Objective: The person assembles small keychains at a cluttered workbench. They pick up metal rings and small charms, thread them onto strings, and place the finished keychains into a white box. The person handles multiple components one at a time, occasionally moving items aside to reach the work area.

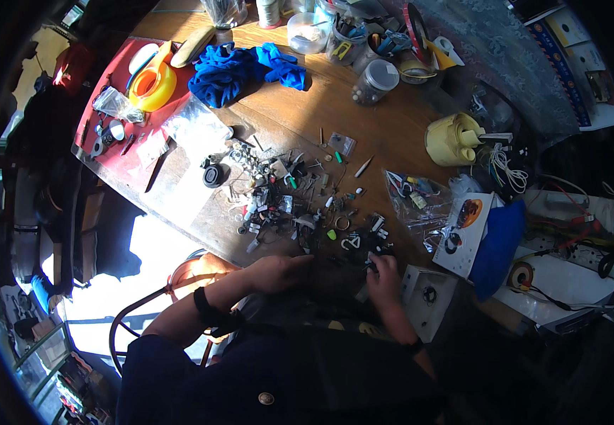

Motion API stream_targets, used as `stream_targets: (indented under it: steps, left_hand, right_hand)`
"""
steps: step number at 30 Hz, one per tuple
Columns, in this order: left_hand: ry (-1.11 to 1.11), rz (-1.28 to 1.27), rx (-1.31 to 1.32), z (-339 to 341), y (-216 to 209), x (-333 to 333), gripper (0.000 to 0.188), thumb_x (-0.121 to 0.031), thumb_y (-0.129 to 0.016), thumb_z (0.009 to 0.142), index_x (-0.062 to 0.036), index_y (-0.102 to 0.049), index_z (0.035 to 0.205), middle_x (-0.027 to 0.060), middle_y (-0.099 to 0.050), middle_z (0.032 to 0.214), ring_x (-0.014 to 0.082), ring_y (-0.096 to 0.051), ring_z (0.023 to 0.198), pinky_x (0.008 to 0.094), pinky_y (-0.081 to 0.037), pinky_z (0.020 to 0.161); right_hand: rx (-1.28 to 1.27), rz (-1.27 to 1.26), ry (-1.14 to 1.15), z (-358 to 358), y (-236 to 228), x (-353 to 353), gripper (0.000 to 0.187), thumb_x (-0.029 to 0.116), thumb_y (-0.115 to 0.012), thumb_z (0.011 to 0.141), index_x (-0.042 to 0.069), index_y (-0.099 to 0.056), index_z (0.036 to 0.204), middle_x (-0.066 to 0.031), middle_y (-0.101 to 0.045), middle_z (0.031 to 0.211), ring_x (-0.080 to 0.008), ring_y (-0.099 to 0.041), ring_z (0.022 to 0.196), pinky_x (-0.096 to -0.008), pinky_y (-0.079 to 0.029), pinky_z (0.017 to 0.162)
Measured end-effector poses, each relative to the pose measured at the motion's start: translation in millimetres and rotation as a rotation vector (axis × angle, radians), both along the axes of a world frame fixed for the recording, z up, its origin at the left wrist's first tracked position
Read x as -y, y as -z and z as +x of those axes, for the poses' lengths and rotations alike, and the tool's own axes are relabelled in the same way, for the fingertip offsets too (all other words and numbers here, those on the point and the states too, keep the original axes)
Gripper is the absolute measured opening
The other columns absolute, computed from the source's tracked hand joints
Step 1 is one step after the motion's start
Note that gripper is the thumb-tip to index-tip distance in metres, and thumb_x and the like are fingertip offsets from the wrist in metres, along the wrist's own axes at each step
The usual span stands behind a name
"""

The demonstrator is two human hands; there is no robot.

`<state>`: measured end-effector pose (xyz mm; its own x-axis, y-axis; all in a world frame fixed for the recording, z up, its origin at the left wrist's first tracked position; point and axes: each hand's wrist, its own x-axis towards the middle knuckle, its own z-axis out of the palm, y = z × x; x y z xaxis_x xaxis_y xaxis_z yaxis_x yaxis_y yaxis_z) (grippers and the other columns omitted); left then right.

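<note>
A small, dark piece with a bluish tint (371,267) sits in the fingertips of the right hand (383,280), just short of the loose heap; its shape is largely hidden, and it is too small to identify. The loose heap of small mixed metal and plastic parts (289,185), mostly grey, black and white, sprawls unsorted across the wooden tabletop (399,131), beyond both hands. On its near side lie a rounded yellow-green plastic piece (332,234) and, just beside it, a bent white hook-like piece (351,243), lying flat.

No text can be read: the blue strip (559,71) at upper right bears printed characters too small to tell.
</note>
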<state>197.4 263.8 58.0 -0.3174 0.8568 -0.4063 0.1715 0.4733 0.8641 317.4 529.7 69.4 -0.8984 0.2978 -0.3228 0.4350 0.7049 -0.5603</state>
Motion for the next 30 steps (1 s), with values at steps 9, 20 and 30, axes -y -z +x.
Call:
stream_targets:
  steps: [9, 20, 30]
  left_hand:
    - [-0.494, -0.006, -0.185, -11.7, -1.9, 27.6, 0.041, -0.018, -0.056, 0.080, -0.0049, -0.045, 0.117, 0.0191, -0.060, 0.089, 0.0336, -0.060, 0.082, 0.0403, -0.047, 0.072]
    - [-0.656, -0.209, -0.162, -47.4, 11.0, 22.0, 0.058, -0.013, -0.058, 0.078, -0.0102, -0.037, 0.132, 0.0162, -0.061, 0.085, 0.0299, -0.062, 0.080, 0.0374, -0.049, 0.070]
    - [-0.642, 0.111, -0.332, -46.9, 22.4, 24.4, 0.046, -0.011, -0.057, 0.079, -0.0065, -0.046, 0.123, 0.0133, -0.062, 0.081, 0.0252, -0.062, 0.070, 0.0344, -0.049, 0.064]
  right_hand:
    - [0.144, 0.130, -0.064, 26.3, 0.0, -15.2, 0.041, 0.010, -0.061, 0.074, 0.000, -0.051, 0.113, -0.0200, -0.045, 0.118, -0.0362, -0.048, 0.108, -0.0414, -0.041, 0.090]
    - [0.377, 0.181, -0.222, 32.0, -3.7, -16.2, 0.050, 0.019, -0.064, 0.074, -0.004, -0.051, 0.116, -0.0268, -0.028, 0.137, -0.0388, -0.033, 0.125, -0.0412, -0.029, 0.104]
    - [0.328, 0.187, -0.296, 31.4, -0.4, -18.0, 0.049, 0.021, -0.065, 0.074, -0.003, -0.053, 0.115, -0.0260, -0.031, 0.135, -0.0397, -0.036, 0.122, -0.0415, -0.032, 0.102]
